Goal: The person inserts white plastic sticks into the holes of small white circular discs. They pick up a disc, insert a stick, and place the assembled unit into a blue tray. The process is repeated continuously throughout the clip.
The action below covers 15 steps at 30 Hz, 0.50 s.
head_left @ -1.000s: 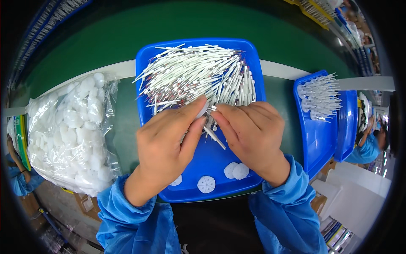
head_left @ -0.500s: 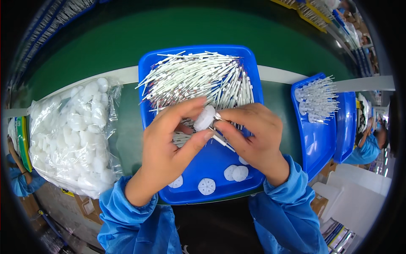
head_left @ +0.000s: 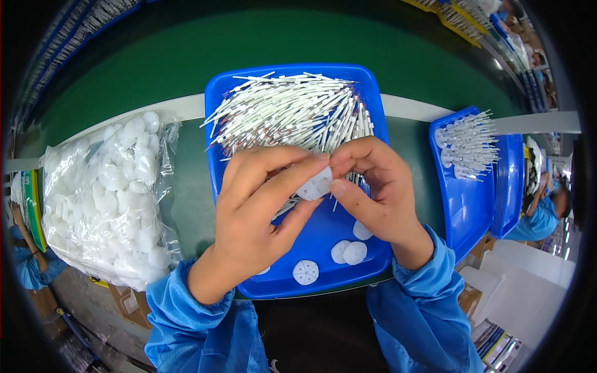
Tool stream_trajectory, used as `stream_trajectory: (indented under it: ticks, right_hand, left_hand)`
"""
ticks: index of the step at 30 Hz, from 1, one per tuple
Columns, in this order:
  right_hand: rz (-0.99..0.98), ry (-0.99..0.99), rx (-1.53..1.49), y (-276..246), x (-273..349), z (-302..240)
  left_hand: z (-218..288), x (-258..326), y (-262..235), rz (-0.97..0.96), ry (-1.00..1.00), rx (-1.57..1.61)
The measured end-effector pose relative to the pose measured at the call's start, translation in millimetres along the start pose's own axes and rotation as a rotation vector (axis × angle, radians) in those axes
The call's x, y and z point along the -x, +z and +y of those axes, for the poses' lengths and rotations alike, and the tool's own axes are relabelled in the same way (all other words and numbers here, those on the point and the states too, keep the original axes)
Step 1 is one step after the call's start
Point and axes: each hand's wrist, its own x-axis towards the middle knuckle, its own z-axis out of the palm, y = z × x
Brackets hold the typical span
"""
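Above the big blue tray (head_left: pixel 292 287), my left hand (head_left: pixel 261 199) pinches a white plastic disc (head_left: pixel 316 184) with small holes in its face, now tilted toward me. My right hand (head_left: pixel 379 193) closes thumb and forefinger at the disc's right edge; whether a rod is between those fingertips is hidden. Thin rod ends show just below the disc. A heap of thin white rods (head_left: pixel 280 112) fills the tray's far half. In its near part lie several loose discs, one flat disc (head_left: pixel 305 272) among them.
A clear plastic bag (head_left: pixel 102 199) full of white discs lies on the left. To the right, a blue tray (head_left: pixel 463 211) holds discs with rods standing in them (head_left: pixel 466 146). Another person's blue sleeve (head_left: pixel 538 217) shows at the far right.
The disc has turned so its holed face shows. My right fingers have moved up to its edge, and the long rod they held no longer shows fully. Another loose disc is uncovered by my right hand.
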Motion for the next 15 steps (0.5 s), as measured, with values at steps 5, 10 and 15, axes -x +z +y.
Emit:
stream_trajectory:
  ticks: [5, 10, 15]
  right_hand:
    - [-0.026, 0.18, -0.156, -7.2, 0.9, -1.4]
    - [-0.05, 0.141, -0.073, -6.9, -1.3, -4.2]
    - [-0.054, 0.124, -0.106, -9.0, 7.6, 2.2]
  left_hand:
    - [-3.4, -0.7, -2.7, -0.078, 0.033, 0.024]
    - [-3.4, 1.4, -3.2, -0.091, 0.028, -0.007]
    - [-5.7, 0.3, -1.8, -0.101, 0.033, 0.019]
